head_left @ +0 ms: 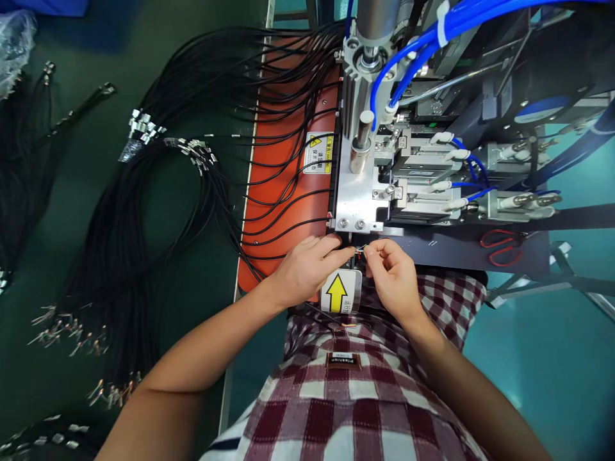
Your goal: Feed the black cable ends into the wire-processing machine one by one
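My left hand (307,266) rests at the front edge of the orange mat (283,186), fingers closed around a thin black cable end right below the machine's metal plate (355,198). My right hand (391,272) is beside it, pinching thin coloured wire strands (361,250) between thumb and forefinger. Both hands meet just above a yellow arrow label (337,291). Several black cables (283,109) lie across the orange mat and run left.
A large bundle of black cables with metal terminals (144,211) covers the green table at left. The machine with blue air hoses (432,38) fills the upper right. Red-handled scissors (502,246) lie on the dark shelf at right. My checked shirt (365,384) is below.
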`<state>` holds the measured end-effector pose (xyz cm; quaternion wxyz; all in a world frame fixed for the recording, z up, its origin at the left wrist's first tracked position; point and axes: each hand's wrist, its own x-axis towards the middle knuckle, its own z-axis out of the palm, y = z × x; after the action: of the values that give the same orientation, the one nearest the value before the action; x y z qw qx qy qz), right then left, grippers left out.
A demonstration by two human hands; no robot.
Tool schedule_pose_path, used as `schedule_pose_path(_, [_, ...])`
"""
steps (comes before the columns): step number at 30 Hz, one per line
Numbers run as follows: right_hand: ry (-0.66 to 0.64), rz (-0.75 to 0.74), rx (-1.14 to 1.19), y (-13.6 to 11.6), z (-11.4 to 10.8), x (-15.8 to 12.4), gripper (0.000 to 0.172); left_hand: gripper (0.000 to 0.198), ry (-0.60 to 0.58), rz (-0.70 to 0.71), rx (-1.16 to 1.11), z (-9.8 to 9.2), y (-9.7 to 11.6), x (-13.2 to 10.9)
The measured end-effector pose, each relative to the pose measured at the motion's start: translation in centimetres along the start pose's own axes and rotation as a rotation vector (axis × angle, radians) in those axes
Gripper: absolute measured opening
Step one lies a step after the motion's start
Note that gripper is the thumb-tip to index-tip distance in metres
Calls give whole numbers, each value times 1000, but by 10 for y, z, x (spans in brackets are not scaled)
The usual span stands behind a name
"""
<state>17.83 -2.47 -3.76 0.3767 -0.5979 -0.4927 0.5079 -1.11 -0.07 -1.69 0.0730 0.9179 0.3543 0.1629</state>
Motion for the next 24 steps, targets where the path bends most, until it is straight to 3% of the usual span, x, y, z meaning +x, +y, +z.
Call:
schedule_pose_path(8, [-10, 1, 9, -2, -1, -1, 18, 31, 35, -2, -31, -1, 1, 2])
schedule_pose_path(17, [4, -13, -26, 0, 1, -1, 18, 33, -15, -7, -3, -1, 0, 1])
schedule_pose_path(24, [95, -151, -290, -9, 2, -3, 14, 32, -22, -9, -33, -2, 1, 1])
